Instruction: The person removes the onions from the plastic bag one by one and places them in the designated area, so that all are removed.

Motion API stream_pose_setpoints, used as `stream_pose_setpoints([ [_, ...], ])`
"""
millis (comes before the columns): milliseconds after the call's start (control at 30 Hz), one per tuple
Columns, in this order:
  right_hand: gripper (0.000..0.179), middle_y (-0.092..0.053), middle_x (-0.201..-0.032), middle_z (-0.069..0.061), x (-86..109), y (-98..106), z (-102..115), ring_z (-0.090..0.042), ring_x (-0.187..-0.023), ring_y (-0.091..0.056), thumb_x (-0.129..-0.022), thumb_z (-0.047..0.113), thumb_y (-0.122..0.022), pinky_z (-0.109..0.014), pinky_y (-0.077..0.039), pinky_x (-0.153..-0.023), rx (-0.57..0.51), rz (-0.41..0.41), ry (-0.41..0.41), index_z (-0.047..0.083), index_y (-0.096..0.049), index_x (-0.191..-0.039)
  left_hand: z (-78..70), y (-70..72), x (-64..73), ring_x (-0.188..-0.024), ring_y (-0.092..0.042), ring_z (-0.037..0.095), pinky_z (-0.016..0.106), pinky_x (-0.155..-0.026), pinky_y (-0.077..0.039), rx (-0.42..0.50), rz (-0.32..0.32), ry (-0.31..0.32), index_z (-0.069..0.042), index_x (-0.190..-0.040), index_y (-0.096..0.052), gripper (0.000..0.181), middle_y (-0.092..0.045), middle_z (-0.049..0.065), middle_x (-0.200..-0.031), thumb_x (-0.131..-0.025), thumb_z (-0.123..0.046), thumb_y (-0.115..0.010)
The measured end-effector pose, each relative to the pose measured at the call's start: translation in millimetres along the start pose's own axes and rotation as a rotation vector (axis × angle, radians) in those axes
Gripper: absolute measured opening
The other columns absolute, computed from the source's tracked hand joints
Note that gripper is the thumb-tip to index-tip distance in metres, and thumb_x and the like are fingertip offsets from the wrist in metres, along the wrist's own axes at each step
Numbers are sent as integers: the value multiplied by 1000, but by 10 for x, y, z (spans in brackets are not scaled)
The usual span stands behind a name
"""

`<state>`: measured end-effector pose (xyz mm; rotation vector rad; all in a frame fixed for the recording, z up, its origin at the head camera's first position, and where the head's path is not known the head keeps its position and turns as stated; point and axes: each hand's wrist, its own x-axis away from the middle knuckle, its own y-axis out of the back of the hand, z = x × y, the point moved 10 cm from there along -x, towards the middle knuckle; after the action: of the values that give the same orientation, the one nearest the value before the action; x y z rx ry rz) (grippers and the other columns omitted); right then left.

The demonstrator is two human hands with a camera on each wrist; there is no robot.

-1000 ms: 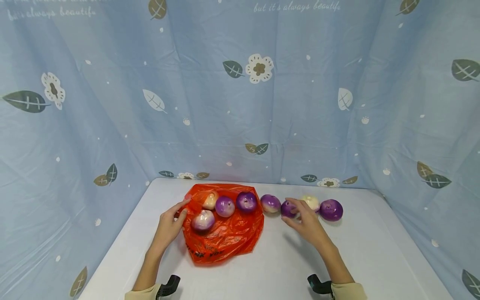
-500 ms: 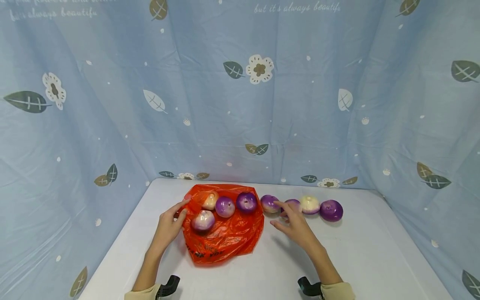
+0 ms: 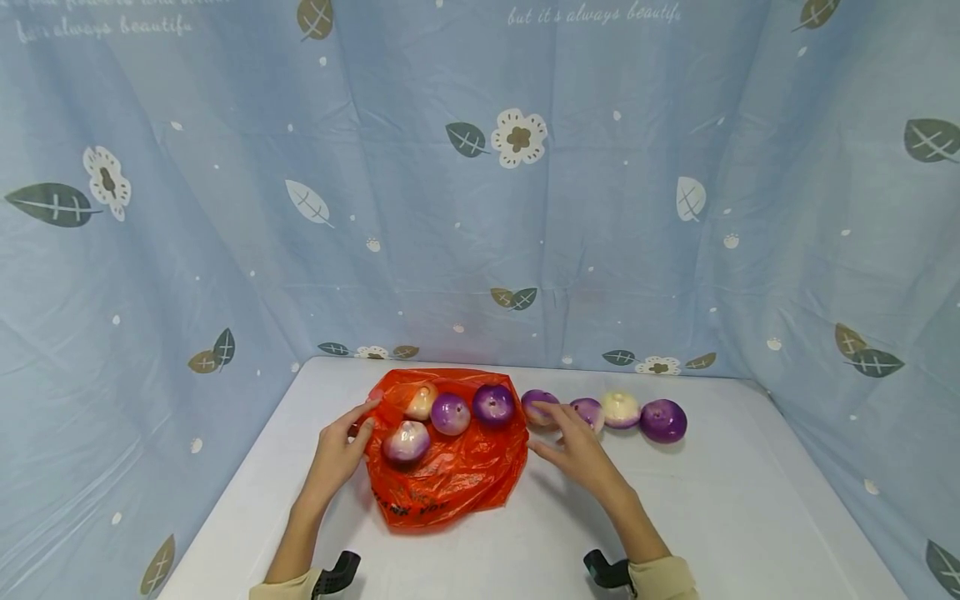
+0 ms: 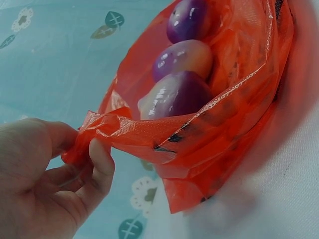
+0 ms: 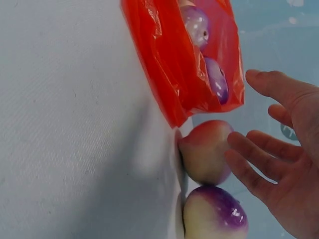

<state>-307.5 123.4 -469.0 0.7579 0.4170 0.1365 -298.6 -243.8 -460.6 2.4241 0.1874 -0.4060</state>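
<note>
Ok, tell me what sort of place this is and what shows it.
Probably a curtained-off booth set up for recording: a blue printed cloth hangs behind and beside a white table, and black wrist-worn devices, likely cameras, show at the bottom of the head view.

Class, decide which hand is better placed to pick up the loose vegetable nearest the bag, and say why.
Right, most likely. The right hand holds nothing, its spread fingers close to that vegetable. The left hand pinches the opposite edge of the bag, so reaching across would probably mean letting go.
</note>
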Motion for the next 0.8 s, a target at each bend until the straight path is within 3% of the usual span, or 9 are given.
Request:
stream_pose_setpoints([
  [133,63,-60,-131,-8,-28,-14,28,-25,-112,-60,-83,31,-79,-41,-59,-82,-11,12,-11,21,-53,-139,4,-2,-3,-84,-60,22,18,-63,-53,-7,1,2,-8,-131,-62,35,-65,18,-127,-97,-7,-57],
  [500,61,-59,-128,-13,-208,-82,175,-25,-107,-67,-85,31,-77,-39,-57,-87,-39,53,54,15,-53,-139,6,-20,-7,-85,-60,22,16,-63,-52,3,19,27,-9,-133,-61,36,-64,18,-129,-98,-9,-57],
  [800,64,-59,-128,-14,-366,-190,255,-23,-107,-63,-85,35,-76,-37,-58,-86,47,85,39,19,-51,-141,9,-20,-1,-83,-58,21,17,-62,-52,-2,13,17,-8,-132,-62,36,-65,19,-127,-97,-7,-58],
])
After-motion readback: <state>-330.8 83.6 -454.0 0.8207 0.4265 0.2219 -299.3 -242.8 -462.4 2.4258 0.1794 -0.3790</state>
